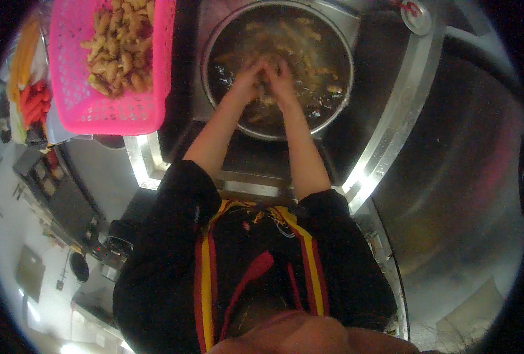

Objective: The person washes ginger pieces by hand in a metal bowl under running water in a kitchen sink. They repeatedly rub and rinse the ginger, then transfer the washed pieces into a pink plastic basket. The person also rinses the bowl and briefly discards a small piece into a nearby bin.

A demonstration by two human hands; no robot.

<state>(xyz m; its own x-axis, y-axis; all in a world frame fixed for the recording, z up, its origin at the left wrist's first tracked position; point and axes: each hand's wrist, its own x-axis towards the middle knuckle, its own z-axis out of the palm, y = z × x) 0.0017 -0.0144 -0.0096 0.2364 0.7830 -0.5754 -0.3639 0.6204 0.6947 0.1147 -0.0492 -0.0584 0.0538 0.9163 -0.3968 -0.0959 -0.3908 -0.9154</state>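
Observation:
Both of my hands are in a round metal basin of murky water with pieces of ginger root in it. My left hand and my right hand come together near the middle, fingers bent toward each other and partly under the water. Ginger lies around and just below them. Anything between my fingers is hidden by the hands and the cloudy water.
To the left, a pink perforated plastic basket holds a heap of ginger. Red items lie beyond it. The basin stands in a dark sink with a shiny metal rim. A small round metal lid or dish sits at upper right.

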